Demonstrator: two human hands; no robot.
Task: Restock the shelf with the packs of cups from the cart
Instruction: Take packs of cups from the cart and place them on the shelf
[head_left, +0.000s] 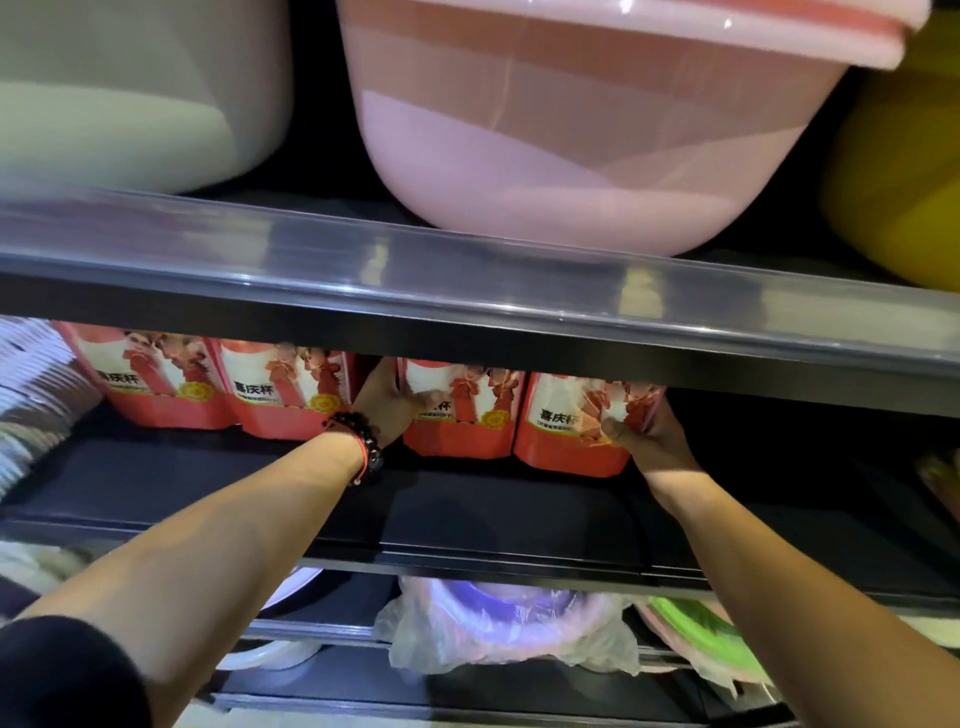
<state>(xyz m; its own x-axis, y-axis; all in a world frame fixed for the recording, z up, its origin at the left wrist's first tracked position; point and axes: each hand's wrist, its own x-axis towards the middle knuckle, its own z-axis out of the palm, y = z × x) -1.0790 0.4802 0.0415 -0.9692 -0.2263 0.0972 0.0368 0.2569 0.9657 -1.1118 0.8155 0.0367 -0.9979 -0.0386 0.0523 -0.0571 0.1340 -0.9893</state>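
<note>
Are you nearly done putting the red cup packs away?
Two packs already stand on the shelf at the left. The left hand and right hand hold two more packs there. Room remains on the right; the cart is out of view.

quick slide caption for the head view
Left hand and right hand hold two red cup packs side by side on the dark shelf.

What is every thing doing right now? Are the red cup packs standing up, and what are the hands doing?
Left two cup packs: upright on the shelf, untouched.
Third cup pack: upright, gripped by the left hand.
Fourth cup pack: upright, gripped by the right hand.
Pink tub: sits on the shelf above.
</note>
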